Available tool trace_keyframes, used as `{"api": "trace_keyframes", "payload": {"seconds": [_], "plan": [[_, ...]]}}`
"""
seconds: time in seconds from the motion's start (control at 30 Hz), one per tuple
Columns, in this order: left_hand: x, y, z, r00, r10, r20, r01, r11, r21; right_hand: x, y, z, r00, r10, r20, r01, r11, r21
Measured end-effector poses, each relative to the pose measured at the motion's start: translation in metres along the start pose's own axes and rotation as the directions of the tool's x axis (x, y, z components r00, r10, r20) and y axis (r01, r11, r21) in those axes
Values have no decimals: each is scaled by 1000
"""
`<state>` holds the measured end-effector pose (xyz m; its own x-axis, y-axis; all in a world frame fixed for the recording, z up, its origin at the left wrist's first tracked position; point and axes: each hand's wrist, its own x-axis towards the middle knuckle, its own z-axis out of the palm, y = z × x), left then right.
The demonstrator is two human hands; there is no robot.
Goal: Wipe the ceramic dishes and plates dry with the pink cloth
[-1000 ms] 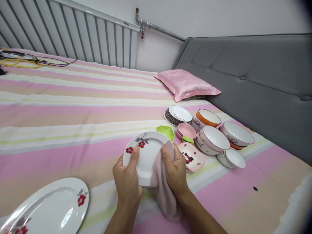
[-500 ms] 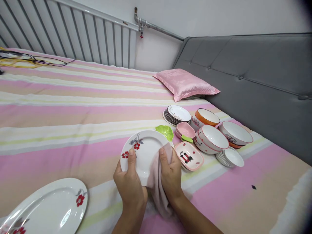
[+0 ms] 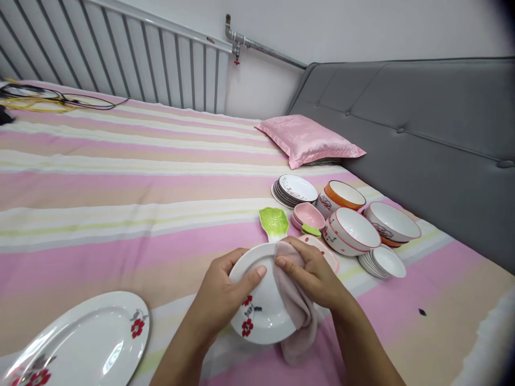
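Your left hand (image 3: 221,295) clamps the flowered plate (image 3: 261,305) at its left rim, thumb on top; your right hand (image 3: 317,273) pinches the pink cloth (image 3: 295,308) against its right rim. The plate lies between them, flowers toward you, above the bedsheet (image 3: 120,225).

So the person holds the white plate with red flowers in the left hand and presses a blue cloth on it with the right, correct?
Not quite: the cloth is pale pink, not blue. The head view shows the left hand holding the white plate with red flowers while the right hand presses that pink cloth on it.
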<state>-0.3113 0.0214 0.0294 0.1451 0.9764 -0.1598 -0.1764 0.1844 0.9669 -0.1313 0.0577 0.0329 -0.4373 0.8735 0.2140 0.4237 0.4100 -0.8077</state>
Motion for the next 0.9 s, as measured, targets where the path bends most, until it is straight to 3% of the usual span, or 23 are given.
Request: {"api": "trace_keyframes", "payload": {"seconds": [0.13,0.3,0.43,0.6,0.9], "plan": [[1,-3,0,1000,-7,-10,8,993,121,0,-2,6,999,14,41,-11,998,-56],[4,-6,0,999,11,-42,-9,998,55,1,-2,8,1000,7,-20,-10,987,-162],[5,-8,0,998,-14,-63,13,1000,-4,1,-1,10,976,-155,-155,105,951,-292],[4,-8,2,995,-46,-90,43,999,-29,2,-3,13,944,-316,-100,259,892,-371],[5,-6,3,987,-76,-141,65,995,-80,2,0,15,985,-143,-92,117,962,-245]]}}
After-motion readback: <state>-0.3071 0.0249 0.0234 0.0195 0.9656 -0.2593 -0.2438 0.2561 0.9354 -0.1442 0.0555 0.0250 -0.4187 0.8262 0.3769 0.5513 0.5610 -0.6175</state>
